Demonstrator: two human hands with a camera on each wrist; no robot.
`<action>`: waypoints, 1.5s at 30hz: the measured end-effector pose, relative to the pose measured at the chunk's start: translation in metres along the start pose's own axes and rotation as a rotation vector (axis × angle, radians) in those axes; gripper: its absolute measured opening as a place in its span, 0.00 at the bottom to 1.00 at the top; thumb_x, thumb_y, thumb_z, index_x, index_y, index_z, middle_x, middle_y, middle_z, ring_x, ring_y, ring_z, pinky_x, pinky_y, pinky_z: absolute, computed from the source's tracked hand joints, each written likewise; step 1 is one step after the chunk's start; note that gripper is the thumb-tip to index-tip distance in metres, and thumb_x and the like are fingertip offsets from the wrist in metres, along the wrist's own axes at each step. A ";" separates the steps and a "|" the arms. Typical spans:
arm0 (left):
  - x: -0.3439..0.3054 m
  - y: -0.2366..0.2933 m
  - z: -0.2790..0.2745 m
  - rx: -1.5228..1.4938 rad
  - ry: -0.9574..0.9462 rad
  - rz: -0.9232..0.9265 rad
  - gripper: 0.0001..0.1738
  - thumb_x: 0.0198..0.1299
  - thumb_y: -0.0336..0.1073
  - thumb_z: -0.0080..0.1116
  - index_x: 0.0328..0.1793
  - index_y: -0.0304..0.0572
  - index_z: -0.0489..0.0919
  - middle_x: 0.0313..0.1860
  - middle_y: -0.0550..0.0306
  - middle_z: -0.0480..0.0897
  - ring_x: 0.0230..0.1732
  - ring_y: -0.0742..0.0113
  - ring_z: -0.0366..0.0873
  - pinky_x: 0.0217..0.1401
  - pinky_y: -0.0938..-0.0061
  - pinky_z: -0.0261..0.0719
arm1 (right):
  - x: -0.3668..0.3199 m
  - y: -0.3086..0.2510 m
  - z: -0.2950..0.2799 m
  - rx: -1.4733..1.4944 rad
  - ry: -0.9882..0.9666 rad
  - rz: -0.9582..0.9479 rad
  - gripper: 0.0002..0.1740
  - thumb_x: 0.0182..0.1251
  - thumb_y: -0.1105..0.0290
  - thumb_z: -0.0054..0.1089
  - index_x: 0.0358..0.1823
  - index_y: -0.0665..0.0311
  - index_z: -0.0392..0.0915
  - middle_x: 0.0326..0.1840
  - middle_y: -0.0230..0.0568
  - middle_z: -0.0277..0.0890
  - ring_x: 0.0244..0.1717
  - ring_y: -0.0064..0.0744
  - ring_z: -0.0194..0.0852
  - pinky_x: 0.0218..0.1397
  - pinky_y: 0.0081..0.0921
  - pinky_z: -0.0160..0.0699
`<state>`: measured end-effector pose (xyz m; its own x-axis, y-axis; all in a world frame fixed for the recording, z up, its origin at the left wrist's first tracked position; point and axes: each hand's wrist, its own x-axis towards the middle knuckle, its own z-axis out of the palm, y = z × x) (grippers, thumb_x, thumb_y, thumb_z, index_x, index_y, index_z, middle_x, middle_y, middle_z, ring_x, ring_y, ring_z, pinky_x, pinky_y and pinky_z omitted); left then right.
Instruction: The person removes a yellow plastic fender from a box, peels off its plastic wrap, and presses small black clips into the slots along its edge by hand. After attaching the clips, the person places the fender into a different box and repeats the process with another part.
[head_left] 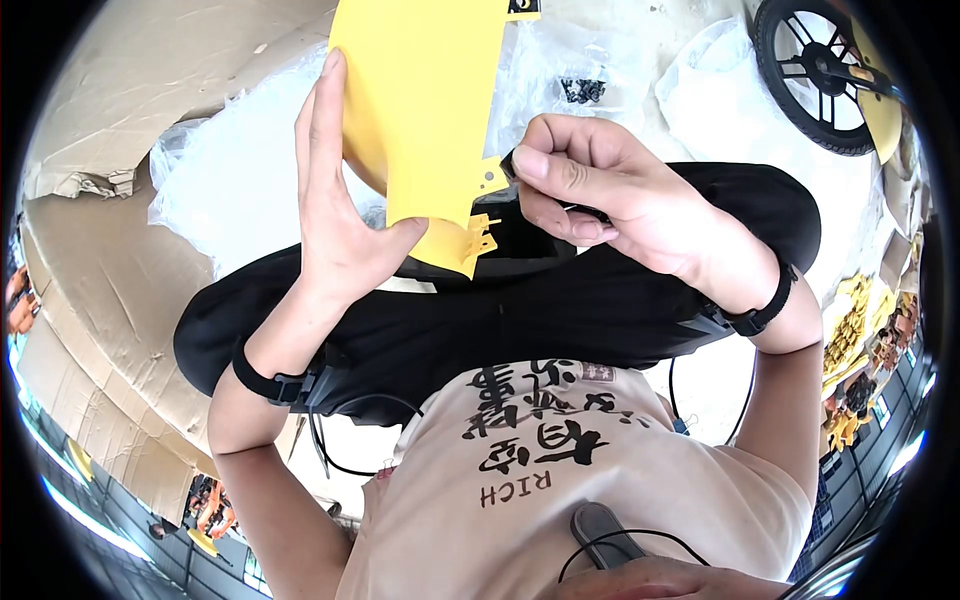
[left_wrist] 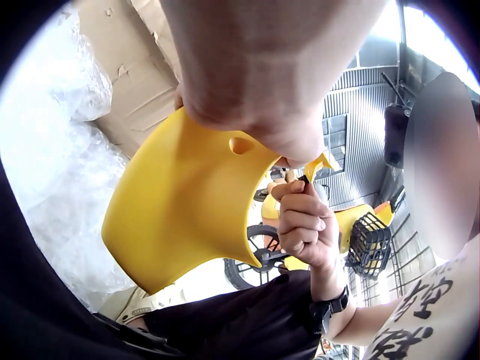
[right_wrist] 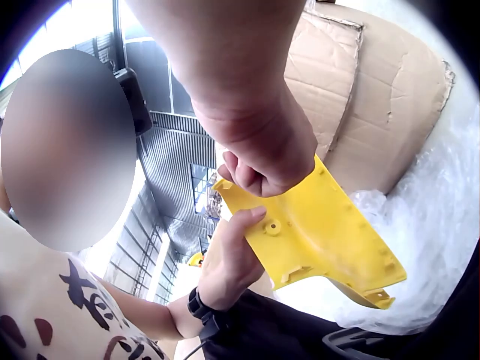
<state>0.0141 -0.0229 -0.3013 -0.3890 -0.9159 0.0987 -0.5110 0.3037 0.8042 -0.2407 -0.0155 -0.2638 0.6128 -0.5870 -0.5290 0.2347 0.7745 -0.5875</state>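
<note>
Your left hand (head_left: 340, 220) steadies a curved yellow plastic panel (head_left: 425, 120) while your right hand (head_left: 612, 190) pinches a small black piece (head_left: 508, 166).

The panel fills the upper middle of the head view, its far end cut off by the top edge. You grip it with long, straight fingers along its left side and your thumb at its near end; the right-wrist view shows that thumb on the inner face. Your right thumb and forefinger press together on the black piece, mostly covered, just beside the panel's tabbed edge; you cannot tell whether they touch. Something dark in your right palm is too hidden to name. Toward the upper right, small black parts (head_left: 583, 90) blur together, and a spoked wheel (head_left: 818, 62) sits near the frame's dark border.
</note>
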 end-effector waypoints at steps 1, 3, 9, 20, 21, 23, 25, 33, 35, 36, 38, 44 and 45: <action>0.000 0.001 0.000 0.000 -0.001 -0.001 0.66 0.40 0.26 0.75 0.85 0.44 0.45 0.77 0.42 0.56 0.77 0.47 0.58 0.74 0.57 0.64 | 0.000 0.000 0.000 -0.013 0.004 -0.014 0.12 0.81 0.62 0.50 0.41 0.63 0.69 0.23 0.25 0.64 0.20 0.10 0.51 0.21 0.11 0.48; 0.001 0.003 0.000 0.056 0.010 0.013 0.67 0.40 0.27 0.76 0.85 0.44 0.45 0.75 0.41 0.57 0.76 0.46 0.59 0.74 0.56 0.64 | 0.000 0.001 -0.001 -0.011 0.004 -0.010 0.12 0.81 0.62 0.51 0.41 0.63 0.70 0.23 0.25 0.64 0.20 0.10 0.51 0.21 0.11 0.48; 0.003 0.007 -0.002 0.148 -0.023 0.047 0.66 0.43 0.29 0.75 0.86 0.45 0.43 0.73 0.39 0.57 0.74 0.44 0.61 0.71 0.57 0.69 | -0.001 -0.002 0.000 -0.031 0.010 0.017 0.11 0.80 0.64 0.53 0.41 0.64 0.71 0.23 0.26 0.65 0.19 0.10 0.51 0.21 0.12 0.48; 0.000 0.003 0.005 0.176 0.014 0.146 0.57 0.52 0.27 0.62 0.86 0.47 0.42 0.73 0.31 0.54 0.68 0.36 0.67 0.60 0.58 0.79 | 0.001 0.004 0.002 0.031 -0.069 0.028 0.12 0.78 0.66 0.56 0.36 0.66 0.70 0.21 0.28 0.65 0.17 0.09 0.50 0.19 0.12 0.44; -0.001 0.003 0.006 0.181 0.014 0.149 0.57 0.52 0.27 0.62 0.86 0.47 0.42 0.73 0.30 0.54 0.67 0.36 0.67 0.60 0.58 0.79 | 0.001 0.003 0.002 0.014 -0.067 0.044 0.12 0.77 0.66 0.56 0.35 0.66 0.71 0.21 0.27 0.65 0.17 0.10 0.51 0.19 0.12 0.45; -0.001 0.005 0.005 0.215 -0.003 0.144 0.57 0.52 0.27 0.63 0.86 0.47 0.42 0.72 0.30 0.55 0.66 0.35 0.68 0.59 0.58 0.79 | 0.000 0.004 0.001 -0.004 -0.066 0.061 0.12 0.77 0.66 0.57 0.35 0.66 0.71 0.20 0.27 0.65 0.17 0.10 0.51 0.19 0.12 0.45; -0.002 0.005 0.007 0.247 -0.023 0.140 0.57 0.53 0.28 0.63 0.86 0.47 0.42 0.72 0.30 0.56 0.66 0.35 0.68 0.58 0.58 0.79 | 0.000 0.008 -0.001 -0.033 -0.046 0.061 0.13 0.73 0.63 0.63 0.38 0.67 0.75 0.22 0.31 0.72 0.17 0.11 0.57 0.19 0.12 0.46; -0.004 0.007 0.010 0.157 -0.061 0.099 0.58 0.52 0.26 0.64 0.86 0.48 0.42 0.72 0.33 0.57 0.68 0.37 0.68 0.59 0.58 0.80 | 0.003 0.012 0.001 0.002 -0.056 0.076 0.15 0.73 0.61 0.64 0.38 0.67 0.76 0.23 0.30 0.72 0.18 0.11 0.57 0.20 0.12 0.47; -0.004 0.007 0.010 0.102 -0.076 0.024 0.58 0.52 0.25 0.62 0.86 0.49 0.41 0.72 0.35 0.57 0.69 0.38 0.67 0.63 0.58 0.78 | 0.004 0.010 0.002 0.002 -0.028 0.073 0.15 0.74 0.61 0.62 0.39 0.67 0.76 0.23 0.30 0.72 0.19 0.11 0.57 0.20 0.12 0.48; -0.004 0.006 0.009 0.048 -0.091 -0.050 0.58 0.51 0.24 0.60 0.86 0.49 0.41 0.73 0.36 0.57 0.71 0.40 0.66 0.66 0.58 0.77 | 0.004 0.008 0.002 0.004 -0.056 0.031 0.15 0.78 0.60 0.55 0.40 0.68 0.74 0.23 0.30 0.69 0.18 0.11 0.54 0.20 0.12 0.48; -0.004 0.000 0.008 0.033 -0.079 -0.038 0.58 0.49 0.23 0.57 0.86 0.50 0.41 0.74 0.38 0.57 0.72 0.42 0.64 0.69 0.57 0.73 | 0.004 0.005 0.002 0.007 -0.084 -0.015 0.16 0.81 0.60 0.49 0.42 0.68 0.73 0.22 0.30 0.66 0.17 0.11 0.51 0.20 0.12 0.48; -0.002 -0.004 0.005 -0.109 -0.058 -0.178 0.53 0.52 0.30 0.47 0.87 0.45 0.41 0.78 0.45 0.58 0.69 0.55 0.66 0.72 0.67 0.65 | 0.004 0.002 -0.004 0.058 0.049 -0.016 0.24 0.82 0.59 0.41 0.62 0.72 0.73 0.32 0.36 0.72 0.24 0.18 0.54 0.26 0.14 0.55; -0.002 -0.004 0.006 -0.221 -0.072 -0.255 0.54 0.48 0.29 0.46 0.87 0.46 0.41 0.81 0.46 0.55 0.73 0.54 0.64 0.75 0.65 0.62 | 0.004 0.002 -0.004 0.056 0.054 -0.015 0.24 0.82 0.59 0.41 0.62 0.72 0.73 0.32 0.36 0.72 0.24 0.18 0.54 0.26 0.14 0.55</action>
<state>0.0128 -0.0207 -0.3084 -0.3276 -0.9317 -0.1569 -0.4232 -0.0038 0.9060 -0.2413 -0.0171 -0.2696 0.5679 -0.6090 -0.5538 0.2857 0.7768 -0.5612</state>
